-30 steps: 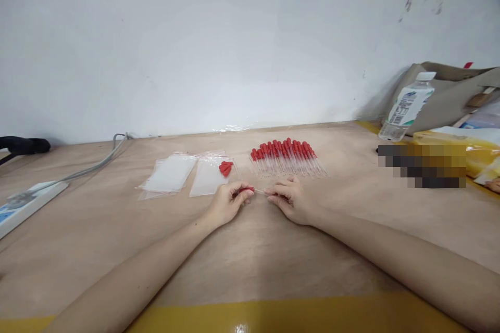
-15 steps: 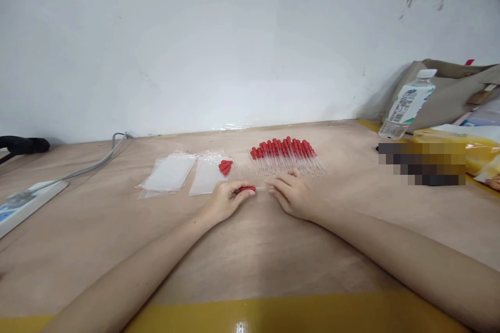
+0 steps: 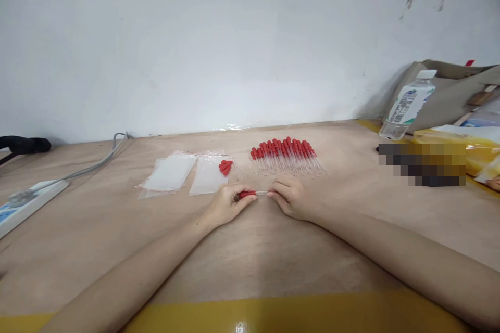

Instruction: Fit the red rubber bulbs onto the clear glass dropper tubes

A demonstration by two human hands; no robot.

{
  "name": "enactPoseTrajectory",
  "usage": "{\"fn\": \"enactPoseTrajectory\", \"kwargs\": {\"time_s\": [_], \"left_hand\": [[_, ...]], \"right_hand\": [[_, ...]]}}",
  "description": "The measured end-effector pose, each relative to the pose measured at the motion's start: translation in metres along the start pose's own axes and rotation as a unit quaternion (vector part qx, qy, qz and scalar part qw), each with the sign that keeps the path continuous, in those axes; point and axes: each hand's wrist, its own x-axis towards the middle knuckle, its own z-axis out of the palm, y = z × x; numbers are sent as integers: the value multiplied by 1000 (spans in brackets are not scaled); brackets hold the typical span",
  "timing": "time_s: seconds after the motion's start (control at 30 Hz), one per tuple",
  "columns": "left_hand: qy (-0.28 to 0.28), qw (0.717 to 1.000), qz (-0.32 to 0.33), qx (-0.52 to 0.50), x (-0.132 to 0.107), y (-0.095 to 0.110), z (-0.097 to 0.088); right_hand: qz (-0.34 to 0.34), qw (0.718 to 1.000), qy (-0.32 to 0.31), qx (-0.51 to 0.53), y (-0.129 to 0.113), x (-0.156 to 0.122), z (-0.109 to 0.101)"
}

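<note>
Between my hands I hold one dropper (image 3: 253, 194) level above the wooden table (image 3: 250, 250). My left hand (image 3: 227, 203) pinches its red rubber bulb. My right hand (image 3: 291, 197) pinches the clear glass tube at the other end. Just behind my hands lies a row of several droppers with red bulbs (image 3: 287, 156). To the left are clear zip bags (image 3: 172, 174), and one bag (image 3: 209, 174) has a few loose red bulbs (image 3: 225, 167) on it.
A white power strip (image 3: 23, 205) with a grey cable (image 3: 89, 166) lies at the far left. At the right stand a water bottle (image 3: 408, 105), a tan bag (image 3: 449, 91) and yellow packaging (image 3: 464, 145). A yellow strip (image 3: 273, 315) runs along the table's near edge.
Both hands stayed in place with the dropper between them. My right fingers curled in tighter on the glass tube, and the dropper shifted slightly toward me.
</note>
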Motion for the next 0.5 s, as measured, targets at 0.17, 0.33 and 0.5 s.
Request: {"fn": "enactPoseTrajectory", "kwargs": {"time_s": [0.17,0.33,0.5], "left_hand": [[-25,1000,15,0,0,3,-1],[-28,999,26,6,-1,3,0],[-22,998,44,30,2,-1,1]], "right_hand": [[0,1000,-16,22,-3,2,1],[25,998,-40,39,-8,3,3],[56,996,-70,19,-10,8,0]]}}
